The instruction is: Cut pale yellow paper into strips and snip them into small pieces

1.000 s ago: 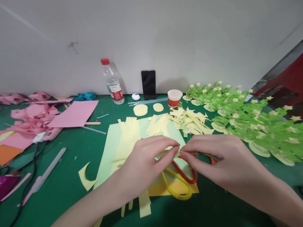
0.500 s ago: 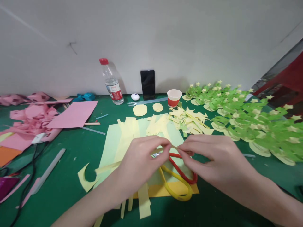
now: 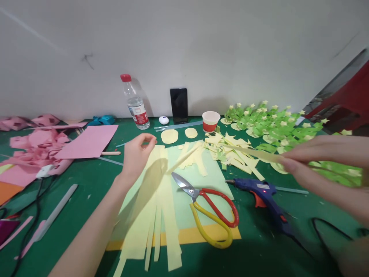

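Observation:
My left hand [image 3: 138,154] is raised above the left part of the pale green sheet [image 3: 201,169], thumb and forefinger pinched together; whether anything small is between them I cannot make out. At the right, my right hand [image 3: 323,157] pinches a pale yellow paper strip [image 3: 259,154] that points left, blurred at its far end. Below and between the hands, scissors [image 3: 196,193] with one red and one yellow handle lie spread on the sheet. Long yellow paper strips [image 3: 155,184] lie under my left hand, several overhanging the front edge of the sheet.
A blue glue gun [image 3: 266,192] lies below my right hand, its cord to the right. Yellow scraps [image 3: 233,154], a paper cup [image 3: 210,122], a phone [image 3: 179,105] and a bottle [image 3: 137,105] stand or lie behind. Green star-topped paper pieces [image 3: 268,123] fill the right; pink paper [image 3: 89,141] lies left.
My hands, close together over the scissors before, have parted: left hand up and left, right hand far right with the strip. Scissors and glue gun are now uncovered.

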A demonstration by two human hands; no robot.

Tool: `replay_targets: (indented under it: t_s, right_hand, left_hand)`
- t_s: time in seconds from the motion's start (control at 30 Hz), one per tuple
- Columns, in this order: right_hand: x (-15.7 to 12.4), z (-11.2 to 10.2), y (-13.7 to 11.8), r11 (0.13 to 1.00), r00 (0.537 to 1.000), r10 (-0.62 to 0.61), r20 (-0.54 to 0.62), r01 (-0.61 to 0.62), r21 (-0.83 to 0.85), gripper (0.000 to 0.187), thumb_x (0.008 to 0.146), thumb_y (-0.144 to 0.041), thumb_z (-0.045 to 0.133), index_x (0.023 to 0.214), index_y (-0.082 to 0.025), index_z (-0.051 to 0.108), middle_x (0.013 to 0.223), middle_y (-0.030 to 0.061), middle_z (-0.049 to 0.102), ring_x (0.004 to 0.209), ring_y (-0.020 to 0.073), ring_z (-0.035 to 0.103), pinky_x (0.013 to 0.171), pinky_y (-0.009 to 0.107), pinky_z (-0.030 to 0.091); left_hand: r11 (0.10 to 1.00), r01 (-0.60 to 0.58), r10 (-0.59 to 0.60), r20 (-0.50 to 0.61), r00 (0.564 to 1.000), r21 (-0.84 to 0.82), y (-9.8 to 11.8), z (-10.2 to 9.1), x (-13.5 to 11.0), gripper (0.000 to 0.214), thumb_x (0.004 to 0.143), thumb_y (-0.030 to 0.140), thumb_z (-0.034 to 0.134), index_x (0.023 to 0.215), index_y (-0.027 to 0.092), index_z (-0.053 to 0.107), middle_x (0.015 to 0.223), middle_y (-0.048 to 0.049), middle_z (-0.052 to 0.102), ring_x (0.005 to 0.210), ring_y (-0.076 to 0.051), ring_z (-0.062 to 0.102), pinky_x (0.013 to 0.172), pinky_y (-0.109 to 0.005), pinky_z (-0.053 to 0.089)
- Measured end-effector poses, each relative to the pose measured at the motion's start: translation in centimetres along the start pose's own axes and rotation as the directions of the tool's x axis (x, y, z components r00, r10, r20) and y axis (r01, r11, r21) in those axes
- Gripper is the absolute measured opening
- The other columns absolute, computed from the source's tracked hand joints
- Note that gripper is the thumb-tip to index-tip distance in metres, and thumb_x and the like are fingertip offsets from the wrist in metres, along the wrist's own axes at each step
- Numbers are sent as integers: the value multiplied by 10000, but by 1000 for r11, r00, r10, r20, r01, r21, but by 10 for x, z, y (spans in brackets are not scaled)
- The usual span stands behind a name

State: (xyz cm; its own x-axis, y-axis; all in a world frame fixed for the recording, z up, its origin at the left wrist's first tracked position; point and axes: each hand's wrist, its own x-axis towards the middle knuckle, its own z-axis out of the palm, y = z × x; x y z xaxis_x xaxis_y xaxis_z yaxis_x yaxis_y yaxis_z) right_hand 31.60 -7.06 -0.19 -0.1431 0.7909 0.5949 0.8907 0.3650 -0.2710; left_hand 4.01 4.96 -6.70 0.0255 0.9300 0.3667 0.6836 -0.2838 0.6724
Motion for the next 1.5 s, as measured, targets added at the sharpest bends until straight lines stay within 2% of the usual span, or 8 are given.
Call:
replay_targets:
  t_s: [0.17, 0.23, 0.33, 0.47, 0.77, 0.93, 1.17, 1.5]
  right_hand:
    - [8, 22, -18, 968, 977, -195, 83, 178, 179, 233, 786, -116, 498, 601, -217, 595, 598, -30, 677, 507, 110, 628, 421, 171, 472]
    - [10, 32, -25, 956, 969, -207, 133, 171, 239, 232, 788, -95, 493, 631, -190, 635, 624, -6, 691, 525, 118, 636, 452, 186, 481]
    - [9, 41, -28, 957, 972, -191, 136, 153, 246, 249, 801, -89, 483, 658, -171, 671, 658, 20, 702, 557, 141, 646, 488, 222, 489]
    - [8, 43, -28, 957, 971, -199, 130, 164, 239, 273, 808, -86, 471, 662, -178, 681, 676, 27, 709, 594, 149, 658, 511, 224, 500]
    - [6, 53, -38, 930, 955, -296, 31, 280, 238, 273, 828, -96, 454, 672, -156, 669, 671, 61, 695, 620, 154, 642, 575, 246, 511]
    - [5, 51, -42, 937, 976, -218, 24, 202, 284, 249, 787, -75, 454, 648, -160, 642, 655, 38, 685, 574, 129, 635, 535, 216, 507]
    - [8, 39, -29, 979, 998, -66, -24, 70, 192, 190, 781, -95, 500, 672, -222, 592, 686, -13, 694, 596, 152, 652, 563, 240, 531]
    - [18, 24, -3, 994, 983, -35, -180, 16, -107, 119, 837, -176, 547, 726, -207, 578, 737, 10, 678, 610, 146, 643, 549, 250, 489]
  left_hand:
    - [982, -150, 158, 61, 986, -115, 38, -5, -25, 266, 891, 336, 410, 953, 200, 631, 1020, -51, 700, 951, -176, 642, 859, -286, 504]
    - [943, -292, 321, 217, 922, -157, 56, -5, -40, 191, 845, 311, 532, 926, 192, 658, 993, -43, 718, 927, -187, 660, 826, -273, 524]
    - [897, -397, 435, 243, 867, -192, 71, -5, -56, 118, 839, 234, 575, 857, 190, 682, 866, -6, 744, 760, -142, 693, 718, -203, 546]
    - [891, -434, 453, 253, 855, -131, 71, -3, -64, 205, 825, 316, 598, 924, 153, 673, 886, -38, 745, 739, -154, 701, 571, -182, 552]
    - [802, -595, 592, 218, 776, -59, 69, 5, -76, 244, 925, 176, 395, 884, 136, 632, 639, -17, 689, 498, -108, 615, 456, -191, 473]
    - [736, -676, 660, 190, 727, 30, 68, -1, -80, 240, 905, 108, 370, 973, 83, 599, 678, -50, 701, 548, -149, 644, 471, -236, 490]
    - [791, -603, 586, 159, 795, 101, 72, -20, -75, 192, 912, 158, 419, 961, 131, 603, 706, -36, 718, 575, -134, 666, 536, -207, 518]
    - [841, -520, 521, 31, 853, 148, 64, -34, -65, 159, 884, 199, 466, 865, 197, 624, 698, 13, 724, 547, -117, 660, 563, -202, 538]
